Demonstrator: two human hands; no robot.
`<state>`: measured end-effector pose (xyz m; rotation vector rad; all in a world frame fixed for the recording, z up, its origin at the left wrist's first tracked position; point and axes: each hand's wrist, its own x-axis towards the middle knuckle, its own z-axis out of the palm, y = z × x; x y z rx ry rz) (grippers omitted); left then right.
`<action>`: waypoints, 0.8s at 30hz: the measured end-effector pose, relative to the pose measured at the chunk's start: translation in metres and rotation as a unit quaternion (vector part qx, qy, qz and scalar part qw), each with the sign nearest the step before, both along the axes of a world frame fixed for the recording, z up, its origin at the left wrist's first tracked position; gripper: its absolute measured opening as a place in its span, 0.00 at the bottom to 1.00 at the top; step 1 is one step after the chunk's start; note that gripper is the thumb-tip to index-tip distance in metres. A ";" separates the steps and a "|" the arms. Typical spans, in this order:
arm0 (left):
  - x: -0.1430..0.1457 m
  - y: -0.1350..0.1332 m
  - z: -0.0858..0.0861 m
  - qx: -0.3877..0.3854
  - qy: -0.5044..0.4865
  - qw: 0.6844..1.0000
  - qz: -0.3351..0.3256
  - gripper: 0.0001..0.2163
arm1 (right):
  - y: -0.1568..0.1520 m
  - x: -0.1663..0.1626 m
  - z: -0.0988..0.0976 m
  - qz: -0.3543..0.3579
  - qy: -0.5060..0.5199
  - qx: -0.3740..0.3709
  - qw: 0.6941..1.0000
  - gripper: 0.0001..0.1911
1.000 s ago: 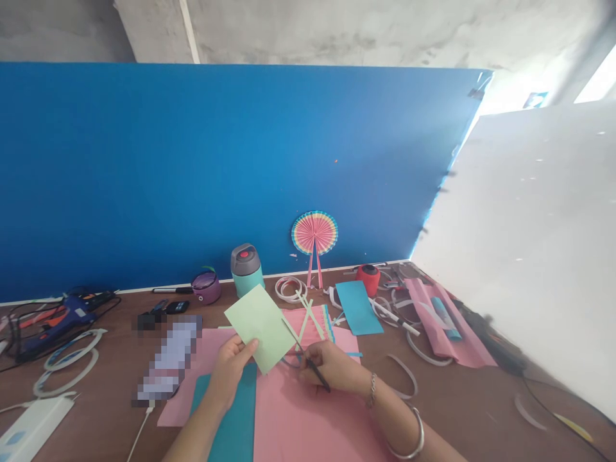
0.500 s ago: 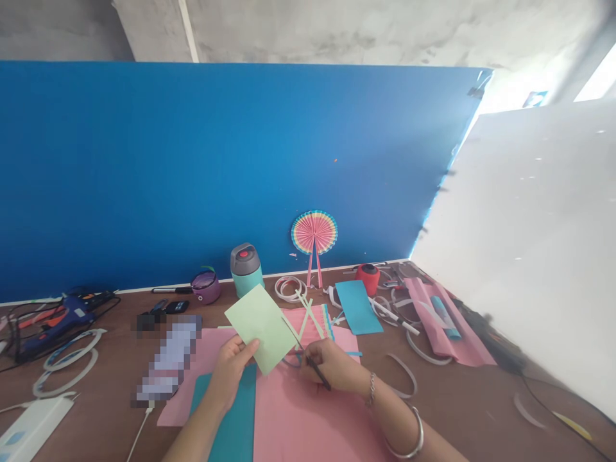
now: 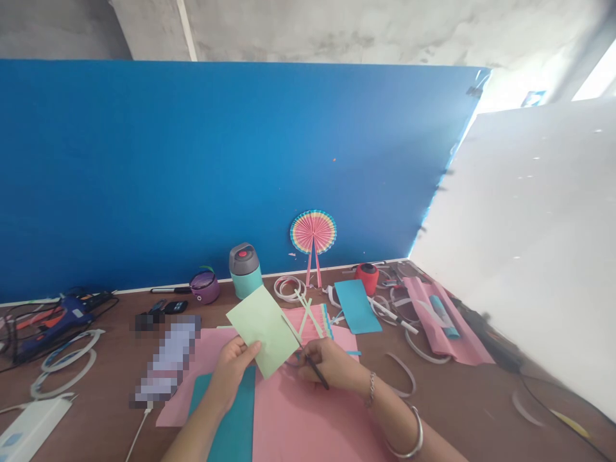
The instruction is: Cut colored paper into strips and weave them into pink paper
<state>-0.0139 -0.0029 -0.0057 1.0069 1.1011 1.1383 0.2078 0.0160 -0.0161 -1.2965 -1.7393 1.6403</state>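
Note:
My left hand (image 3: 233,367) pinches the lower left part of a light green paper sheet (image 3: 264,328), thumb on top, holding it tilted above the desk. My right hand (image 3: 327,364) is closed around dark-handled scissors (image 3: 317,372), whose thin blades lie along the sheet's right edge. The fingers partly hide the scissors' handles. Under both hands lie large pink paper (image 3: 308,417) and a teal sheet (image 3: 228,410). Just behind the right hand, narrow light green strips (image 3: 307,316) rest on a pleated pink paper piece (image 3: 328,321) with a striped edge.
A round pleated paper fan (image 3: 313,231) stands against the blue partition (image 3: 192,160). Nearby are a teal flask (image 3: 246,276), a purple cup (image 3: 205,287), a red round item (image 3: 367,278) and a blue sheet (image 3: 357,307). A blurred phone (image 3: 168,359) and glue gun (image 3: 67,321) lie left.
The green sheet and the scissors have shifted very slightly against each other at the sheet's right edge. Both hands keep their grip, and the view has moved slightly.

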 end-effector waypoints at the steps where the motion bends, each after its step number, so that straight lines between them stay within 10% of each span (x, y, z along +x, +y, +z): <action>1: 0.000 0.000 0.000 0.001 -0.002 1.000 -0.001 0.18 | 0.000 0.000 -0.001 0.001 0.000 -0.001 1.000 0.08; 24: 0.001 -0.001 -0.003 0.001 -0.013 1.000 -0.025 0.18 | 0.001 0.000 -0.002 0.002 0.028 0.001 1.000 0.07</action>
